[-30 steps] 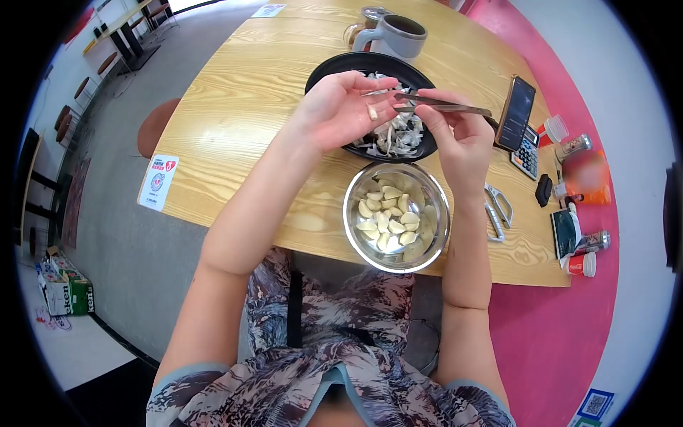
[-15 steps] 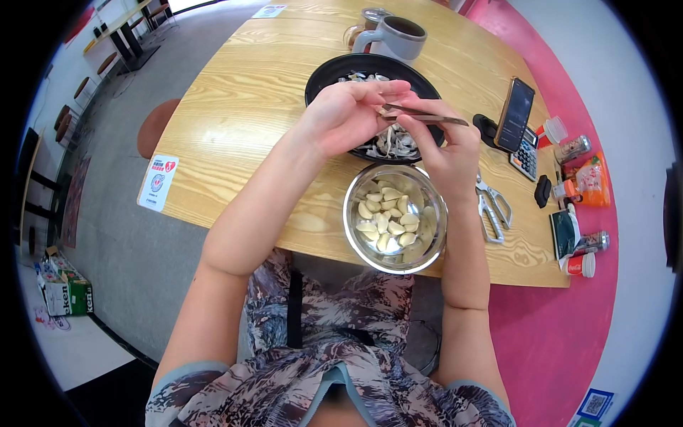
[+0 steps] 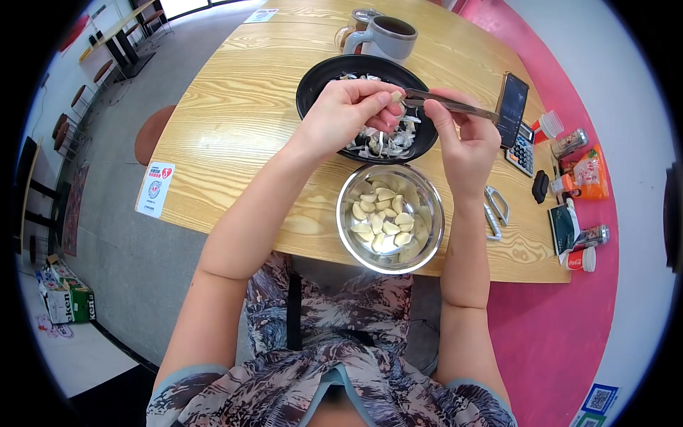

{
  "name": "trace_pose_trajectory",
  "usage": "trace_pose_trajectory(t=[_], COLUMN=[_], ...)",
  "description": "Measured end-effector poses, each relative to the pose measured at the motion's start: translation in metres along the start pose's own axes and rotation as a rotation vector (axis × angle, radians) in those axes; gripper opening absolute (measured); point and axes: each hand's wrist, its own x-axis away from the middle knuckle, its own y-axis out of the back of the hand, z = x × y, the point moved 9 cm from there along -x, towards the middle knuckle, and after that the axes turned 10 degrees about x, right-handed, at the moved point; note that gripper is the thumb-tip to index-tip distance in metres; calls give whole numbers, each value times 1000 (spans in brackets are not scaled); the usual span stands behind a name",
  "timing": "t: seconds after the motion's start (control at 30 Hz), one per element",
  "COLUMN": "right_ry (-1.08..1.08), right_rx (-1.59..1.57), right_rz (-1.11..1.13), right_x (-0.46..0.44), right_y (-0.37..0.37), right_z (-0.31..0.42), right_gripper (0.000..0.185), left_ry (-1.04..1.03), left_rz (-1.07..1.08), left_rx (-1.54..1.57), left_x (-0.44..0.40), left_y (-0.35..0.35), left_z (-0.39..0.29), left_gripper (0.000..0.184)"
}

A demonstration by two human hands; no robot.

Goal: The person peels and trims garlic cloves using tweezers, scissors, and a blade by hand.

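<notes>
My left hand [image 3: 340, 115] is closed over the black dish, pinching a small pale garlic clove [image 3: 395, 96] between thumb and fingers. In my right hand [image 3: 468, 142] is a pair of metal tweezers [image 3: 459, 106], with its tips at the clove. Beneath both hands, the round black dish [image 3: 311, 80] holds white papery garlic skins [image 3: 390, 144]. Closer to me, near the table's front edge, stands a shiny metal bowl [image 3: 435, 235] with several peeled garlic cloves [image 3: 384, 193] in it.
A grey mug [image 3: 388, 44] and a glass jar [image 3: 366, 16] stand behind the dish. To the right are scissors [image 3: 494, 217], a propped phone [image 3: 511, 107], a calculator [image 3: 523, 153], a black case [image 3: 541, 186], paper cups [image 3: 582, 260] and an orange packet [image 3: 592, 174].
My left hand has turned from an open palm to a pinch on the clove. My right hand has moved slightly right, and the tweezers now point left at the clove.
</notes>
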Motion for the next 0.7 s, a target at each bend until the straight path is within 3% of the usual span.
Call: trace_pose_trajectory(t=[0.3, 0.47, 0.63, 0.7], right_ry=[113, 111, 106, 13], right_rx=[91, 70, 29, -42], right_rz=[11, 38, 65, 86], right_x=[0, -1, -2, -1], right_y=[-2, -1, 0, 0], right_z=[9, 9, 7, 0], right_gripper=[16, 15, 15, 14], left_ry=[-78, -209, -187, -165], left_rz=[-37, -38, -20, -16], left_rx=[-78, -275, -262, -259], left_x=[2, 3, 4, 4], left_y=[-2, -4, -5, -5], left_z=[-8, -17, -17, -16], left_gripper=[24, 21, 21, 20])
